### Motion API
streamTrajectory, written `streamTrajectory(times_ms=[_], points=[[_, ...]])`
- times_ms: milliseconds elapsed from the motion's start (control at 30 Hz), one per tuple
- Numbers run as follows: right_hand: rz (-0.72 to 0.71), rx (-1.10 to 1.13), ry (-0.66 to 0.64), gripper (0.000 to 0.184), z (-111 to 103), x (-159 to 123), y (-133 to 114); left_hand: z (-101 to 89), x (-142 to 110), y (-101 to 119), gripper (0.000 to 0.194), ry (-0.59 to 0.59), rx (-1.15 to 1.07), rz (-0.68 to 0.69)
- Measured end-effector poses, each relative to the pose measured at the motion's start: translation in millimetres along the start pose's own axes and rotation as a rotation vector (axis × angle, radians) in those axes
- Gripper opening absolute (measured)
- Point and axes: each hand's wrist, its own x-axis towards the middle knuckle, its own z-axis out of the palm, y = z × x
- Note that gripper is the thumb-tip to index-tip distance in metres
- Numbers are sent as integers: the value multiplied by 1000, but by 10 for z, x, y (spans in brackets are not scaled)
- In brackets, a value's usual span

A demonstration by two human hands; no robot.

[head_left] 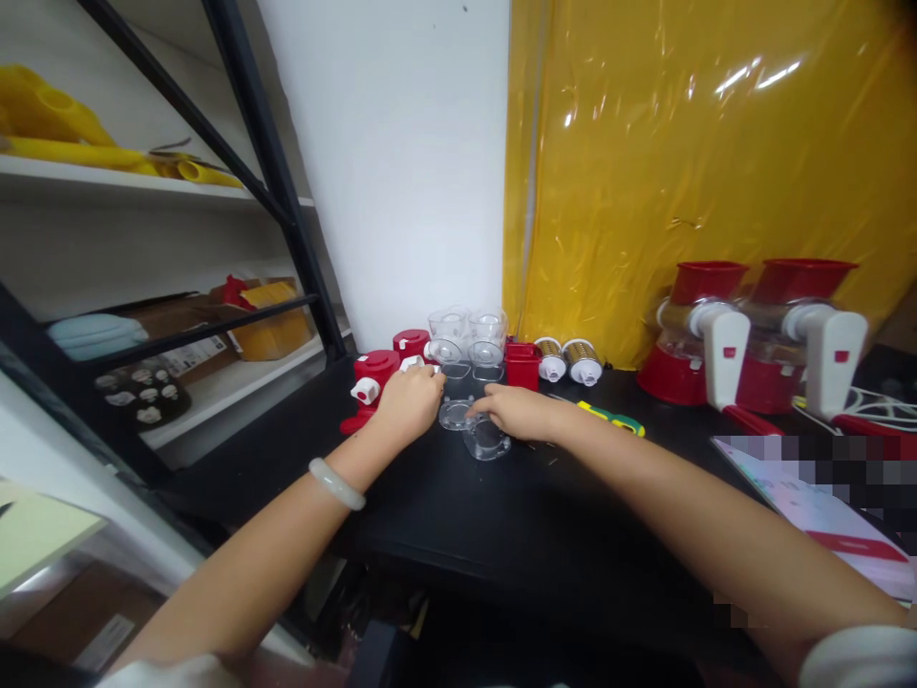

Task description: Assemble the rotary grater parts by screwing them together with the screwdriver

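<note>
Right hand [514, 413] | fingers slightly apart | clear plastic piece [488, 445] at the fingertips (firm contact: cannot tell)

This place looks like a small workshop or storage room. There is a black table [430, 506] with red and clear plastic parts [487, 435], a black-framed shelf [236, 382] with cardboard boxes [193, 349], and a yellow plastic sheet [666, 182] beside a white wall [415, 162].
</note>
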Motion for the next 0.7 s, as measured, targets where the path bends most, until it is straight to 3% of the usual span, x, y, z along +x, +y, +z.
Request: streamTrajectory(times_ms=[67, 167, 300, 367, 567, 700], points=[[-20, 34, 30, 45, -25, -3, 34, -50, 116, 21, 27, 25, -153, 13], [-36, 102, 128, 41, -70, -2, 115, -58, 273, 42, 31, -26, -453, -18], [-15, 191, 365, 32, -96, 15, 263, 108, 331, 115, 47, -166, -1077, -110], [2, 217, 456, 29, -89, 26, 309, 213, 304, 166, 47, -201, -1315, -111], [39, 332, 587, 23, -36, 40, 254, 332, 233, 206, 53, -207, -1474, -115], [101, 459, 685, 23, -22, 47, 240, 343, 232, 133, 37, -6, -1330, -93]])
